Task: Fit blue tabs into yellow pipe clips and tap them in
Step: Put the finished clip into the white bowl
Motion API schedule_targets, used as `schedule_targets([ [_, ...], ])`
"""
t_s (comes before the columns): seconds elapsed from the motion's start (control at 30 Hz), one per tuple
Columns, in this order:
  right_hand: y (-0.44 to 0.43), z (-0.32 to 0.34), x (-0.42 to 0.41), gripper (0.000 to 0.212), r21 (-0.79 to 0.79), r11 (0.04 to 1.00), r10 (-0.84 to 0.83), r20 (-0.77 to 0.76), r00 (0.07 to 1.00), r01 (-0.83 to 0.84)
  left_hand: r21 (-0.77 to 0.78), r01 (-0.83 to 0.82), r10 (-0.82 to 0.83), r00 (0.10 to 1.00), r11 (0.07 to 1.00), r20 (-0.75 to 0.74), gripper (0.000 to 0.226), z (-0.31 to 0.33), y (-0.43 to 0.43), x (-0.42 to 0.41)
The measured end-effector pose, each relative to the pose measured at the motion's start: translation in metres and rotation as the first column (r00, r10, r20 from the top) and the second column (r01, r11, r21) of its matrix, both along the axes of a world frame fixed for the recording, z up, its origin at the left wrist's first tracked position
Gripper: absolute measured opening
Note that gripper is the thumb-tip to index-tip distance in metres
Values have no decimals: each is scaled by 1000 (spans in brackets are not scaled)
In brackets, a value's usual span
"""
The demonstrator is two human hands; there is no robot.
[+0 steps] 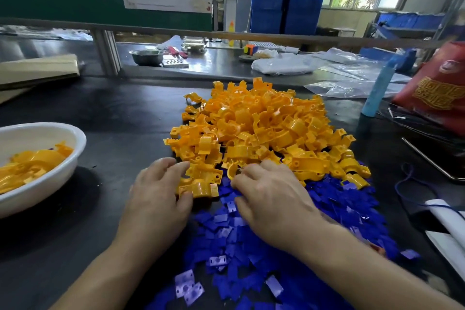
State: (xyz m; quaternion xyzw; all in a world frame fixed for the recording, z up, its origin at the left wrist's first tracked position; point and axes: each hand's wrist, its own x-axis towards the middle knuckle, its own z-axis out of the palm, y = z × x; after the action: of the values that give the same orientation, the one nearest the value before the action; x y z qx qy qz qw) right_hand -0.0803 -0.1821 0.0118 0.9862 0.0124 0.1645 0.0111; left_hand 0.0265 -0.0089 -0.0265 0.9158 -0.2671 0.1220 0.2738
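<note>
A big heap of yellow pipe clips [264, 123] lies on the dark table, with a spread of blue tabs [251, 246] in front of it. My left hand [158, 196] is at the heap's near left edge, its thumb and fingers around a yellow clip [198, 190]. My right hand [271, 199] lies palm down where the clips meet the tabs, fingers curled down among the pieces. What its fingertips hold is hidden.
A white bowl [63, 176] with yellow clips stands at the left. Cardboard [37, 70] lies at the far left. A light blue bottle [377, 90], a red bag [435, 88] and clear plastic bags [284, 64] sit at the right and back.
</note>
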Motion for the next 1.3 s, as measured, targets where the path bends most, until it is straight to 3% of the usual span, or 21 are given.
schedule_targets([
  [0.07, 11, -2, -12, 36, 59, 998, 14, -87, 996, -9, 196, 47, -31, 996, 979, -88, 58, -3, 2, 4],
  [0.2, 18, -6, -27, 57, -43, 999, -31, -296, 955, 19, 320, 164, -147, 986, 933, -79, 40, -5, 1, 3],
  [0.37, 15, -6, -38, 32, -73, 997, -44, -314, 948, 22, 336, 223, -222, 974, 915, -44, 21, -1, -4, -2],
  [0.47, 12, -5, -41, 21, -21, 998, -56, -293, 955, 52, 162, 244, -224, 965, 956, -135, 15, 2, -3, -8],
  [0.6, 5, -2, -43, 13, 33, 993, -104, -258, 961, 117, -173, 151, -210, 891, 973, -404, 19, 8, -4, -16],
  [0.7, -3, 6, -46, 21, 96, 984, -131, -189, 973, 152, -384, 52, -278, 779, 922, -562, 23, 16, -8, -25],
  [0.83, -5, 8, -51, 24, 411, 897, -150, -56, 987, 160, -603, -69, -455, 590, 795, -667, 26, 23, -13, -34],
  [0.93, -6, -2, -54, 21, 602, 786, -158, -24, 987, 141, -667, -94, -558, 470, 739, -684, 23, 22, -14, -40],
  [1.0, -9, -9, -57, 18, 681, 716, -168, -44, 985, 152, -665, -70, -575, 441, 743, -689, 23, 19, -14, -40],
  [1.13, -17, -13, -58, 9, 736, 654, -189, -64, 980, 174, -665, -12, -606, 398, 747, -688, 16, 16, -17, -41],
  [1.3, -18, -13, -58, 26, 795, 562, -225, -119, 967, 229, -662, 15, -619, 369, 750, -693, 24, 15, -18, -43],
])
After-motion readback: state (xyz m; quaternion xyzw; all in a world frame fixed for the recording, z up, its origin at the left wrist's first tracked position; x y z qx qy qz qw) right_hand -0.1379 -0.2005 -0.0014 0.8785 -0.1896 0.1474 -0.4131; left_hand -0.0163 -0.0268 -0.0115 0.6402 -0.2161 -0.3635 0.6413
